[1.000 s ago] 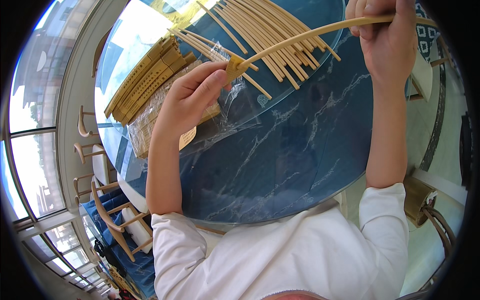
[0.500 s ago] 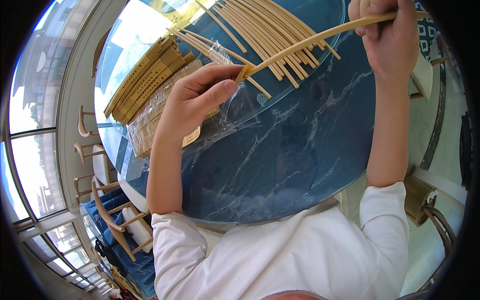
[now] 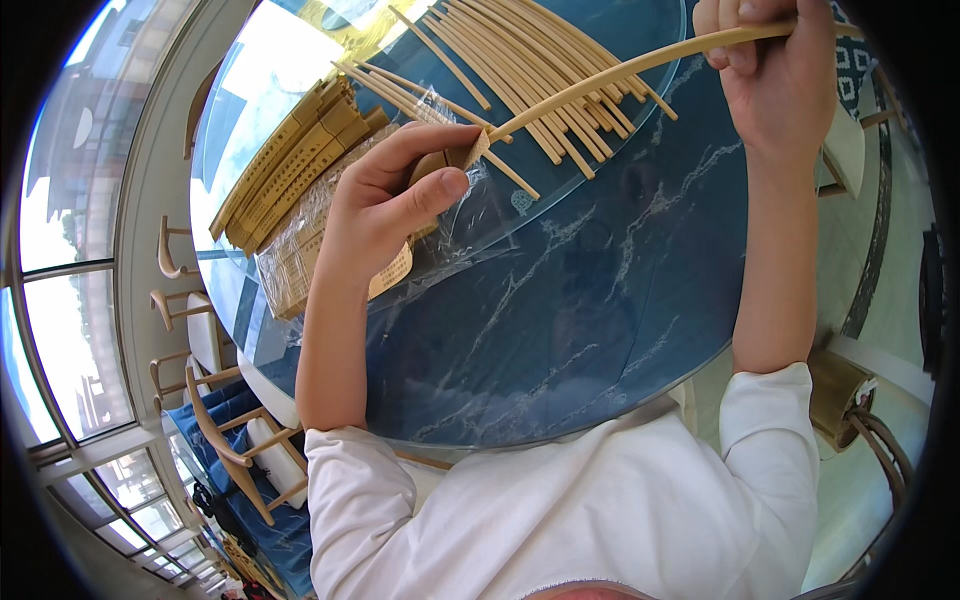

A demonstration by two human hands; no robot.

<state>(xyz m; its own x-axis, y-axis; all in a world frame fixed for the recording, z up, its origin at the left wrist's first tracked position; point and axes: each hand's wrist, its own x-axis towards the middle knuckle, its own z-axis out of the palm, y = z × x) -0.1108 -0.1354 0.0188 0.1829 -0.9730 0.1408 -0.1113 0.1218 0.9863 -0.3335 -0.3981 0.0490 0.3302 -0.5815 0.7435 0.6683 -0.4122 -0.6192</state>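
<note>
My left hand (image 3: 370, 200) holds a brown paper chopstick sleeve (image 3: 470, 150) along its curled fingers, the thumb a little apart from the forefinger. The near end of a long pale wooden chopstick (image 3: 630, 73) meets the sleeve's mouth; whether it sits inside, I cannot tell. At the upper right, my right hand (image 3: 775, 95) is closed around the chopstick's other end; whether there are one or two sticks in it is unclear. Beneath the held stick, several loose wooden chopsticks (image 3: 520, 75) lie fanned on the glass.
Left of my hand lie stacked printed brown sleeves (image 3: 290, 165) and a clear plastic-wrapped bundle (image 3: 290, 265). A round glass turntable rests on the blue marbled table (image 3: 560, 330). Wooden chairs (image 3: 225, 435) stand at the left by tall windows (image 3: 75, 340).
My left thumb has dropped away from the forefinger, and more of the sleeve shows in my hand. The stick has shifted very slightly; my right hand keeps its hold.
</note>
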